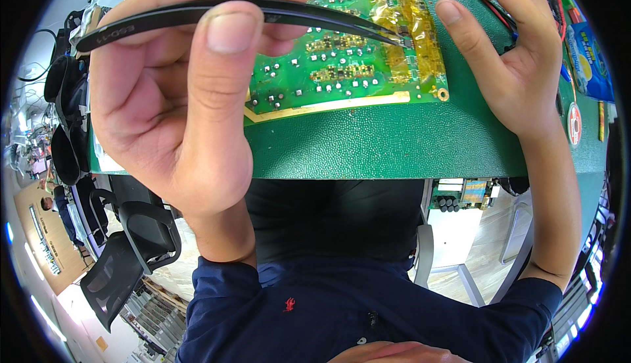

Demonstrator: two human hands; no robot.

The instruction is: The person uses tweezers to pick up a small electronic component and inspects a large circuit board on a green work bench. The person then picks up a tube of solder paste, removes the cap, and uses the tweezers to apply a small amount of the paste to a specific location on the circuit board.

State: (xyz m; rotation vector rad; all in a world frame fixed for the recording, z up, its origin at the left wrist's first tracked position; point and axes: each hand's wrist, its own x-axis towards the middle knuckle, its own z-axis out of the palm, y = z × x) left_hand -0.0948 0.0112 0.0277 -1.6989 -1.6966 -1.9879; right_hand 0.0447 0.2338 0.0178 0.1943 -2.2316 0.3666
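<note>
My left hand is closed round black curved tweezers, thumb on one side and fingers on the other. The tweezers reach right across a green circuit board. At their tips is a small dark piece, over the amber tape along the board's right side; whether it is pinched or fixed to the board, I cannot tell. My right hand is just off the board's right edge, thumb and fingers apart, with nothing visible in it. The top of that hand is cut off by the frame.
The board lies on a green mat with its front edge near me. Right of my right hand are red and black wires, a blue packet and a small round spool. A black mesh chair stands at the left.
</note>
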